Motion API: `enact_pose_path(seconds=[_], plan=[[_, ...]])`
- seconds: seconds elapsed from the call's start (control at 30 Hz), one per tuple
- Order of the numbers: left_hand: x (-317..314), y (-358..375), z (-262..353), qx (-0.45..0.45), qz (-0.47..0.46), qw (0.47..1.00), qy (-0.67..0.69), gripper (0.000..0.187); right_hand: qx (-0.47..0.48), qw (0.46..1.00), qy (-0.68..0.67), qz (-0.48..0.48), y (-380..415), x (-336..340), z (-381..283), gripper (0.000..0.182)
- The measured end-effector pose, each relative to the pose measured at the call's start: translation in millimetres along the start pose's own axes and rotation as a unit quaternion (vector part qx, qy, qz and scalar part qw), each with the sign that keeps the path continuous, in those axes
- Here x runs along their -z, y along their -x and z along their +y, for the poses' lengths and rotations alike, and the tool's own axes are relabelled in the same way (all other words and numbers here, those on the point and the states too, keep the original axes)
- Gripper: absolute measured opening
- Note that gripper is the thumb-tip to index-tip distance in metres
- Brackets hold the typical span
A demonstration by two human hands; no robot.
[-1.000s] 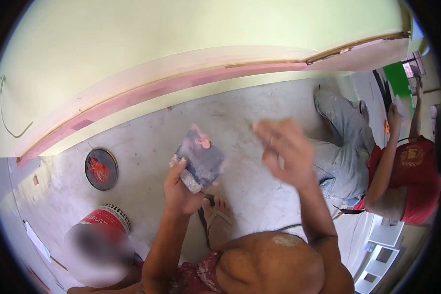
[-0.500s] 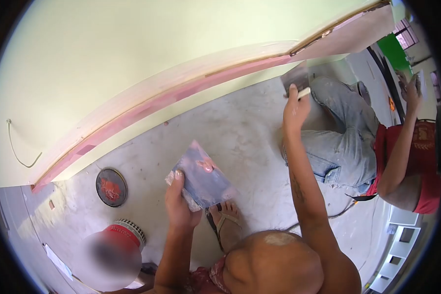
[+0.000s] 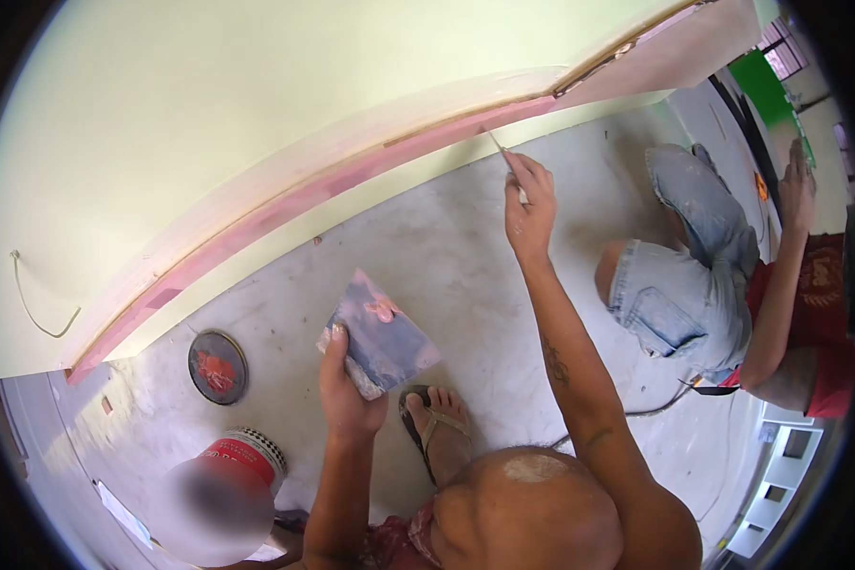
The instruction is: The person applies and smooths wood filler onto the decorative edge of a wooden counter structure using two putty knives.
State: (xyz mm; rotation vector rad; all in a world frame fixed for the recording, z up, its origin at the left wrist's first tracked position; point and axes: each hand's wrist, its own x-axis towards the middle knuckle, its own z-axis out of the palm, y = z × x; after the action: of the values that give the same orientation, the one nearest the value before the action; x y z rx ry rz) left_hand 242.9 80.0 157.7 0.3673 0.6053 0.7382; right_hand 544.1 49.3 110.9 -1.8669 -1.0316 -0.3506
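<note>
My left hand (image 3: 353, 404) grips a flat rectangular metal plate (image 3: 407, 347) by its near edge, thumb on top. A small lump of pink putty (image 3: 382, 310) sits on the plate, and pale dried filler coats the edge by my palm. Raised toward the wall, my right hand (image 3: 530, 209) is closed around a putty knife (image 3: 495, 142). Its thin blade shows edge-on, with the tip right at the pink strip (image 3: 437, 130) running along the low part of the wall.
On the floor lie a round dark lid (image 3: 237, 359) with pink putty and, nearer, a red bucket (image 3: 237, 463), partly blurred. A person in jeans (image 3: 679, 294) and a red shirt sits at right. A cable (image 3: 19, 285) hangs from the wall at left.
My right hand has moved left, bringing the putty knife from beside the person's knee to the pink strip and turning its blade edge-on. The person's legs have shifted right.
</note>
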Motion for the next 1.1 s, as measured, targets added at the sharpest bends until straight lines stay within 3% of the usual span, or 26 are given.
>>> enact_pose_path(seconds=[0.1, 0.17, 0.2, 0.3, 0.33, 0.37, 0.4, 0.5, 0.57, 0.6, 0.67, 0.83, 1.1], plan=[[-4, -3, 1, 0.017, -0.016, 0.999, 0.024, 0.036, -0.062, 0.997, -0.046, 0.012, 15, 23, -34, 0.039], [0, -2, 1, 0.042, -0.006, 0.997, 0.058, 0.036, 0.071, 0.983, -0.149, -0.084, 44, 44, -71, 0.038], [2, -1, 0, 0.066, 0.004, 0.994, 0.092, 0.036, 0.193, 0.958, -0.176, -0.121, 50, 51, -96, 0.045], [-23, 4, 0, 0.033, 0.058, 0.995, 0.068, 0.038, 0.209, 0.931, -0.225, -0.195, 66, 62, -132, 0.056], [-21, 7, 2, 0.032, 0.058, 0.995, 0.071, 0.038, 0.175, 0.935, -0.161, -0.262, 69, 58, -126, 0.061], [-15, 12, 5, 0.007, -0.014, 0.999, 0.031, 0.041, 0.140, 0.930, -0.094, -0.327, 70, 55, -120, 0.067], [-12, 14, 7, -0.019, -0.086, 0.996, -0.010, 0.043, 0.199, 0.901, 0.009, -0.384, 62, 58, -109, 0.076], [-13, 19, 12, -0.020, -0.124, 0.992, -0.026, 0.045, 0.141, 0.924, 0.145, -0.324, 26, 79, -72, 0.074], [-11, 19, 12, -0.018, -0.085, 0.996, -0.037, 0.046, 0.212, 0.923, 0.218, -0.237, -32, 101, -44, 0.067], [-9, 17, 11, -0.013, -0.050, 0.997, -0.054, 0.047, 0.244, 0.890, 0.301, -0.241, -61, 117, -45, 0.065], [-3, 14, 9, 0.005, -0.046, 0.998, -0.051, 0.046, 0.318, 0.861, 0.318, -0.237, -110, 137, -31, 0.058], [2, 11, 0, 0.053, -0.038, 0.997, -0.051, 0.044, 0.389, 0.806, 0.290, -0.340, -176, 142, -21, 0.045], [3, 9, -10, 0.053, -0.029, 0.996, -0.063, 0.040, 0.347, 0.775, 0.327, -0.415, -196, 132, -9, 0.042]])
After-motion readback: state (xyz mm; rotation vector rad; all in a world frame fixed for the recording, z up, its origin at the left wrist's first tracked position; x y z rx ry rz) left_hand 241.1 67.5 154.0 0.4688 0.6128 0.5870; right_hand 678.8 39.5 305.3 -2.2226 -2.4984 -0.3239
